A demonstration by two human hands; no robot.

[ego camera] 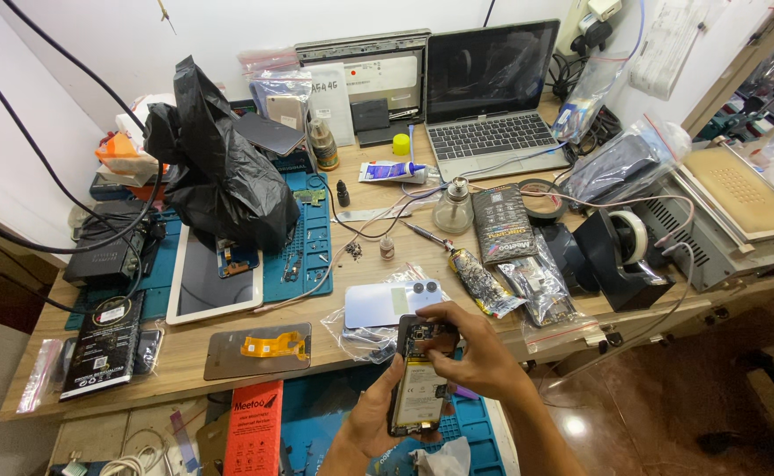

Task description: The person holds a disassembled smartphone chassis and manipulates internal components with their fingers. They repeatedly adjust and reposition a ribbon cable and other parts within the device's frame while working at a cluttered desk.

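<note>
Bare circuit board shows: phone open, back cover off, lying just beyond.
Left hand cradles phone; right hand pinches its far end.

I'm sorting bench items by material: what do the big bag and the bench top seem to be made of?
The black bag looks like thin glossy plastic film: it crumples into sharp creases that catch the light. The bench top looks like wood or wood-look laminate, matte tan with faint grain; which one cannot be told.
</note>
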